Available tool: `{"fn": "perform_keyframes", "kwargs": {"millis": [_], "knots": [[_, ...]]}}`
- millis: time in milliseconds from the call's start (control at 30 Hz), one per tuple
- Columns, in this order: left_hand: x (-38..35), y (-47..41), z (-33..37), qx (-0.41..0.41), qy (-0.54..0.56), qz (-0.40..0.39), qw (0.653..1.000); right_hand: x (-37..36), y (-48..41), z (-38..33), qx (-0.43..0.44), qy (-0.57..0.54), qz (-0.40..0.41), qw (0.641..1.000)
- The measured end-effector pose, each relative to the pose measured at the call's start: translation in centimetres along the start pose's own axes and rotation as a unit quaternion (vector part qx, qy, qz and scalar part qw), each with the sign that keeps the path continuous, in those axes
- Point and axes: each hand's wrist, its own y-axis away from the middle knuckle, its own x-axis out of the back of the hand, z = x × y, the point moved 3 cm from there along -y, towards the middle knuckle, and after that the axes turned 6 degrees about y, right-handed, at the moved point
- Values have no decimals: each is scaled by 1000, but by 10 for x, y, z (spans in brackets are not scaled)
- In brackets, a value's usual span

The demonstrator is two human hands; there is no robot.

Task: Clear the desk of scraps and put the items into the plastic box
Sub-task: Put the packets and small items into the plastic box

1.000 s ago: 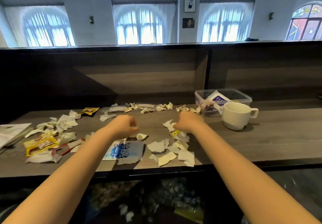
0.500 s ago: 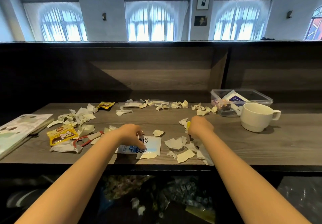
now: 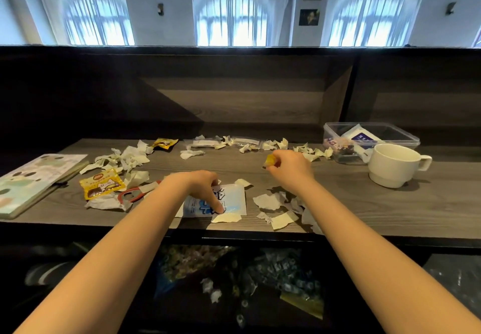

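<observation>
Torn white paper scraps (image 3: 268, 201) lie scattered across the dark wooden desk (image 3: 390, 208). My left hand (image 3: 200, 185) rests on a blue and white packet (image 3: 229, 199) near the front edge, its fingertips curled onto the packet. My right hand (image 3: 289, 168) is lifted a little above the desk and pinches a small yellow wrapper (image 3: 270, 161). The clear plastic box (image 3: 406, 136) stands at the back right with a white pack (image 3: 364, 138) and other items inside.
A white mug (image 3: 390, 164) stands just in front of the box. A yellow snack packet (image 3: 102, 182), red scissors (image 3: 130, 195) and a booklet (image 3: 33, 180) lie at the left. More scraps and small packets line the back of the desk. A bin bag (image 3: 234, 268) sits below.
My right hand has lifted off the scrap pile with the yellow wrapper and moved toward the back. My left hand came down onto the blue packet.
</observation>
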Motion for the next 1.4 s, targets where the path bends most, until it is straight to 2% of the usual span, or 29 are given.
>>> {"fn": "perform_keyframes", "kwargs": {"millis": [200,333,500,633,800,1033,1233,1400], "knots": [[7,3,-1,-44,30,80,995,-1,4,-7,19,-30,13,999],[20,9,0,-85,58,165,981,-2,4,-4,13,-66,12,998],[38,21,5,-119,78,247,959,4,5,-1,11,-117,55,992],[53,29,14,-133,133,313,931,15,4,1,12,-147,79,986],[68,28,43,-147,206,384,888,30,-3,17,7,-181,71,981],[71,-8,108,-160,360,371,841,70,-19,76,-25,-155,118,981],[72,-57,171,-169,439,317,824,98,-49,149,-78,-115,144,980],[75,-101,213,-178,470,293,814,114,-91,205,-121,-44,134,983]]}}
